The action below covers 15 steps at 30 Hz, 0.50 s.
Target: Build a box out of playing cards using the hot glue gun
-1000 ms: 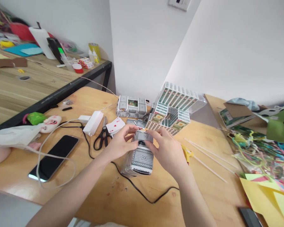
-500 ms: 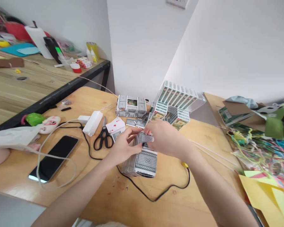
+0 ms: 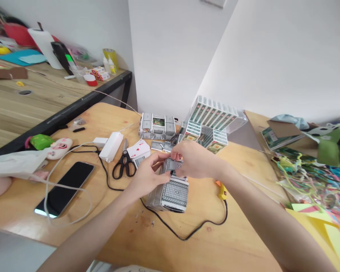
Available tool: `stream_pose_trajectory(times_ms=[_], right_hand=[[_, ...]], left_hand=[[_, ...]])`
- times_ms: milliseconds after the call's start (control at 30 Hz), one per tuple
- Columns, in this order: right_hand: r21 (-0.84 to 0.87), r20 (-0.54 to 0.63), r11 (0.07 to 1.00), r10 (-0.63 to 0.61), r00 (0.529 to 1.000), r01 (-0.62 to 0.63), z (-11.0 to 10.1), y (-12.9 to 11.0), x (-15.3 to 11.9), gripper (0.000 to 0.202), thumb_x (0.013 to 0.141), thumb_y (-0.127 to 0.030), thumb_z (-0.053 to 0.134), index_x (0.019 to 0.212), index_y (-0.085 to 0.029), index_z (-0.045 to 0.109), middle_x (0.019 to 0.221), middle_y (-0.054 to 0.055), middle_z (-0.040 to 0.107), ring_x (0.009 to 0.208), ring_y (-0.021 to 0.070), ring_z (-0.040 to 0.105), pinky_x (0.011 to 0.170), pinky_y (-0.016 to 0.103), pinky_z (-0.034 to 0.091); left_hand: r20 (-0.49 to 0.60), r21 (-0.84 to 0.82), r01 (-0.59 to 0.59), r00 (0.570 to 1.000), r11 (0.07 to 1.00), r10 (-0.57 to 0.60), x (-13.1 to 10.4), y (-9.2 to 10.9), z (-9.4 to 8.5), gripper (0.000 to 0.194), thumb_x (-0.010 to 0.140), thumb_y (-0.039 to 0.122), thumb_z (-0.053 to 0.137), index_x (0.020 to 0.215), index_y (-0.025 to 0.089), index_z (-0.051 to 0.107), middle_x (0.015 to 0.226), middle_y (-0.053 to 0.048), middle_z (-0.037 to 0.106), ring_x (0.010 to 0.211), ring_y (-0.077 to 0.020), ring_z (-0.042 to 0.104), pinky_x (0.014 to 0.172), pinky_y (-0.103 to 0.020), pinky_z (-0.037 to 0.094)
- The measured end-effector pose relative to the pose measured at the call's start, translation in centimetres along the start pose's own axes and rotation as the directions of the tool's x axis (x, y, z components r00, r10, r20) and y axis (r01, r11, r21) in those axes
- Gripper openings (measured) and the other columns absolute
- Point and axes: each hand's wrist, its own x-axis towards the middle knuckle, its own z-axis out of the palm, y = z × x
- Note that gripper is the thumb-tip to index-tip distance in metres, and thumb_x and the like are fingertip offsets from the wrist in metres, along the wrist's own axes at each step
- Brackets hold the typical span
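A box covered in grey patterned playing cards [image 3: 174, 194] stands on the table between my hands. Around its far left side curl the fingers of my left hand [image 3: 149, 175], with the thumb on the top. My right hand [image 3: 197, 160] is closed at the far end, its fingers pressing a playing card [image 3: 174, 165] down on the box; part of that card is hidden by the fingers. A second card-covered piece [image 3: 158, 126] sits farther back. Loose playing cards [image 3: 138, 149] lie beside black-handled scissors [image 3: 124, 164] to the left.
Stacked card packs [image 3: 212, 117] stand behind my right hand. A yellow glue gun [image 3: 223, 191] with a black cord [image 3: 184, 239] lies at the right. Leftward are a phone [image 3: 64, 189], a white adapter [image 3: 111, 147] and cables. Craft scraps [image 3: 314, 181] crowd the right edge.
My right hand has moved slightly, and the card under its fingers lies flatter on the box. The right forearm has shifted right, uncovering more of the glue gun. My left hand stays put.
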Motion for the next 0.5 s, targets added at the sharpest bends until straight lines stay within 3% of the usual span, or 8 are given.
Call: stream_pose_trajectory(times_ms=[267,500], right_hand=[[0.005,-0.028,0.995,-0.099,0.995,0.099,0.33,0.5,0.03,0.01,0.058,-0.015,0.063,0.067,-0.018,0.061,0.071,0.003,0.063,0.067,0.0158,0.053,0.059,0.028,0.037],[0.051,-0.039,0.994,-0.095,0.995,0.097,0.5,0.4,0.16,0.016,0.062,-0.015,0.064,0.078,-0.017,0.063,0.083,0.004,0.066,0.077,0.0186,0.058,0.069,0.03,0.042]], left_hand=[[0.004,0.02,-0.003,1.0,1.0,0.003,-0.08,0.31,0.18,0.036,0.062,0.013,0.064,0.098,0.017,0.059,0.112,-0.007,0.064,0.112,-0.0214,0.058,0.106,-0.042,0.039],[-0.02,0.078,-0.018,1.0,0.997,0.019,-0.01,0.29,-0.17,0.036,0.064,0.013,0.062,0.1,0.019,0.057,0.113,-0.006,0.063,0.112,-0.0213,0.058,0.103,-0.041,0.041]])
